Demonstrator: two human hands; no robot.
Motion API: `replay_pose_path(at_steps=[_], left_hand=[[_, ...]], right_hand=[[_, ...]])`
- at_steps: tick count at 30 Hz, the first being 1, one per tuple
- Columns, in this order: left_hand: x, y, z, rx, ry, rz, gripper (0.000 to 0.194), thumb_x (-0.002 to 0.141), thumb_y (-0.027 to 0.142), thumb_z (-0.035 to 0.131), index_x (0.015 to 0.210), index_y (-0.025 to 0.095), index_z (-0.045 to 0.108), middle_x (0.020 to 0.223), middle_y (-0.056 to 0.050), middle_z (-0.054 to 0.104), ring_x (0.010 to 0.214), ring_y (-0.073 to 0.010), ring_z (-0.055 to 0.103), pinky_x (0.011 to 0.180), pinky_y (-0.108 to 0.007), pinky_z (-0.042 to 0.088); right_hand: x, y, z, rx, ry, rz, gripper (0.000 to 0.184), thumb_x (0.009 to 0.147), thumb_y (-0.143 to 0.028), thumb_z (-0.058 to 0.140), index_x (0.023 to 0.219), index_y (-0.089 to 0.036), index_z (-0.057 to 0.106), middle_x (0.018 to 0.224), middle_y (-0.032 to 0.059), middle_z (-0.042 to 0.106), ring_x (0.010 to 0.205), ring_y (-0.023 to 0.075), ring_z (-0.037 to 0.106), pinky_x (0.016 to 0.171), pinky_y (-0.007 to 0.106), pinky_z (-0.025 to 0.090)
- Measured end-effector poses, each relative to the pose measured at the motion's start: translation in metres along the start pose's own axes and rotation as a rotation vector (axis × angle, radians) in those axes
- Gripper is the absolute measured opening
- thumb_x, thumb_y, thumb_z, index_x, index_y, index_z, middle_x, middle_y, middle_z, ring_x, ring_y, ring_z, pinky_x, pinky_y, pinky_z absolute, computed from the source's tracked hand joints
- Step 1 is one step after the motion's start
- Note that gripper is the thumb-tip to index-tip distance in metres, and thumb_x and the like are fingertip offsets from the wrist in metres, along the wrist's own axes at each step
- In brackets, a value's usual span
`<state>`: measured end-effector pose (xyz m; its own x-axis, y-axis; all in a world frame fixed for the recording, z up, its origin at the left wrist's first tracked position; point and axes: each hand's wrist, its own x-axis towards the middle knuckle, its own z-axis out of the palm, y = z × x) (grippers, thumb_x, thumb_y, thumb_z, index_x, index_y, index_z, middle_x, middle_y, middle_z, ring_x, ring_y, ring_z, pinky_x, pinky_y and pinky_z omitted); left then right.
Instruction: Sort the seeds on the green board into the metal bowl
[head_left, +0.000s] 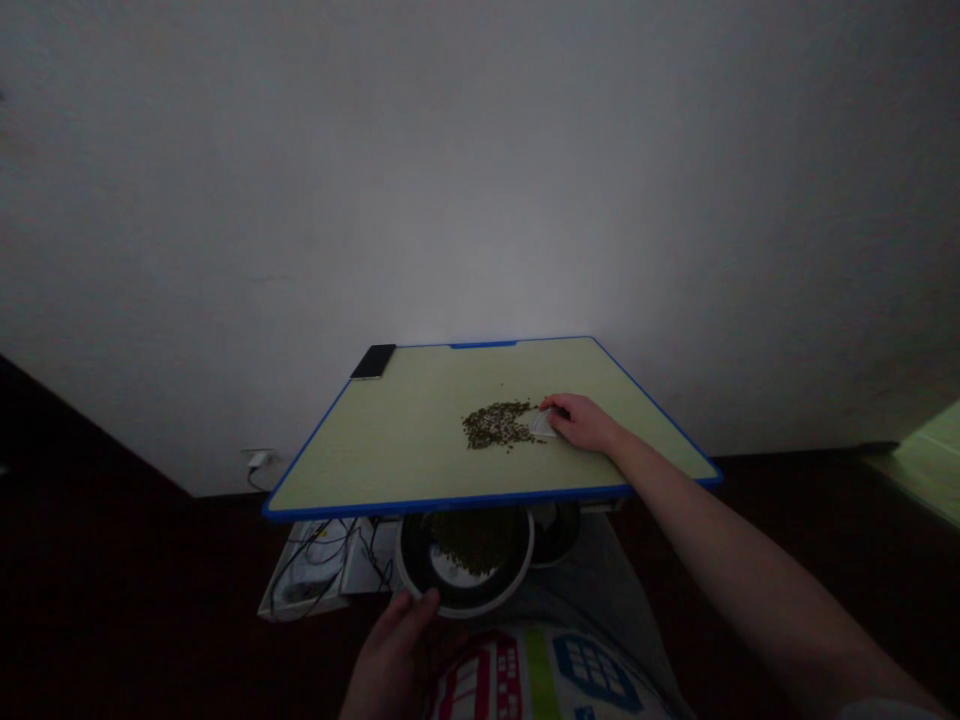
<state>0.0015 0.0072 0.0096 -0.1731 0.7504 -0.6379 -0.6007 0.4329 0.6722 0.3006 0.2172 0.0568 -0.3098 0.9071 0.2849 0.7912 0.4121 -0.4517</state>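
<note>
On the tabletop lies a loose patch of small brown-green grains (495, 425), perhaps seeds or dried buds. At the right end of this patch, my right hand (581, 420) is closed on a flat white piece (541, 425) that looks like a scraper, its edge against the grains. Below the table's front edge is a round bowl (523, 570) with a pale rim, partly filled with similar grains (480, 540). My left hand (397, 640) grips its near left rim, the thumb on top and the other fingers partly hidden. The bowl's far side is under the tabletop.
The pale tabletop (375, 440) has a blue edge and stands against a wall. A dark phone (373, 361) lies at its back left corner. Beneath are a tray with cables (311, 570), another dark bowl (559, 535) and a printed bag or cloth (540, 675) near my lap.
</note>
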Motion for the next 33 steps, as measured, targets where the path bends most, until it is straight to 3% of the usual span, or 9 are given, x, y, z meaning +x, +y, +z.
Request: replay_pose_path(at_steps=[5,14,20,27,33], left_hand=[[0.0023,-0.0001,-0.0019,-0.024,-0.094,-0.021,0.027,0.068,0.007,0.075,0.083,0.018,0.055,0.078,-0.005,0.075,0.078,-0.0285,0.075,0.073,-0.04,0.061],[0.0035,-0.0004,-0.002,0.009,-0.076,-0.004,0.023,0.071,0.005,0.071,0.085,0.016,0.057,0.082,-0.008,0.077,0.079,-0.0287,0.075,0.068,-0.04,0.061],[0.0027,0.0018,-0.0028,-0.001,-0.152,-0.041,0.022,0.071,0.008,0.073,0.087,0.015,0.06,0.084,-0.01,0.078,0.082,-0.0303,0.075,0.073,-0.041,0.061],[-0.0032,0.0024,0.0032,0.02,-0.033,0.005,0.021,0.072,0.005,0.071,0.086,0.016,0.059,0.08,-0.007,0.077,0.074,-0.0276,0.075,0.067,-0.04,0.061],[0.001,0.001,-0.003,-0.003,-0.137,-0.026,0.021,0.07,0.007,0.073,0.085,0.015,0.061,0.084,-0.009,0.078,0.079,-0.0285,0.075,0.069,-0.037,0.06]], right_hand=[[-0.0008,0.0016,0.0002,-0.007,-0.011,-0.023,0.028,0.083,-0.016,0.053,0.105,-0.015,0.069,0.091,0.0078,0.07,0.078,0.0169,0.06,0.074,0.027,0.044],[-0.0017,0.0032,0.0006,0.0,-0.014,-0.052,0.027,0.081,-0.016,0.053,0.102,-0.015,0.07,0.087,0.0063,0.069,0.072,0.0156,0.057,0.069,0.026,0.042],[-0.0028,0.0012,-0.0011,0.022,-0.031,-0.065,0.027,0.078,-0.015,0.054,0.099,-0.016,0.071,0.081,0.0049,0.069,0.069,0.0154,0.056,0.068,0.027,0.042],[-0.0044,0.0016,-0.0018,0.024,-0.028,-0.07,0.028,0.077,-0.015,0.054,0.099,-0.015,0.071,0.084,0.005,0.069,0.072,0.0156,0.058,0.069,0.026,0.042],[-0.004,0.0031,-0.0006,0.014,-0.003,-0.061,0.027,0.08,-0.018,0.053,0.101,-0.015,0.07,0.082,0.0047,0.069,0.07,0.0149,0.057,0.067,0.025,0.041]])
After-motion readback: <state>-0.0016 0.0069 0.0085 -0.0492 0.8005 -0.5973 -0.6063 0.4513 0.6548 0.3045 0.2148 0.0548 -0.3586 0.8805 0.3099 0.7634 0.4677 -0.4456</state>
